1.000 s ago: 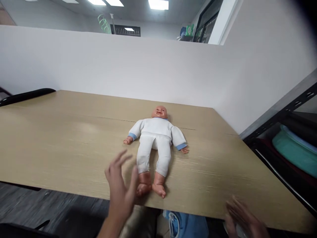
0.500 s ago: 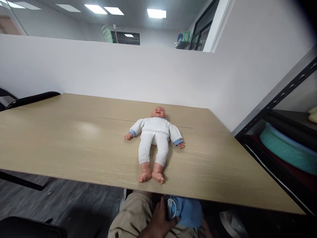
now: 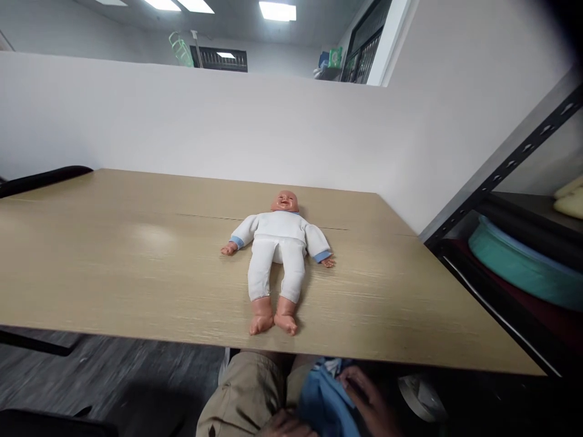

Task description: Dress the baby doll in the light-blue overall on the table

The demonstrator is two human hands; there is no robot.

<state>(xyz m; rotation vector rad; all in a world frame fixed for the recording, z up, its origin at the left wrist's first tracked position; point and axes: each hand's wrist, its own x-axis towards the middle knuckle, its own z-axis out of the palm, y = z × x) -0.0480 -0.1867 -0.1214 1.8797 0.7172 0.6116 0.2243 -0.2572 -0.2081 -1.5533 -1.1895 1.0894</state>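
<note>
A blue cloth item with some white at its top is on my lap, below the table's front edge; its kind I cannot make out. My right hand pinches its upper right part between curled fingers. At the bottom edge of the view, my left hand is at the cloth's lower left, fingers bent against it and partly cut off. On the table a baby doll lies on its back in a white suit with blue cuffs. Its arms are spread and its bare feet point towards me.
A white half-wall rises behind the table. Black metal shelving at the right holds a teal basin-like thing. A black chair part stands at the left end. Below the table at the right is a pale roundish object.
My left hand has moved down from the cloth's upper left to its lower left. My right hand has come up onto its upper right. The cloth hangs lower, and the view has shifted slightly.
</note>
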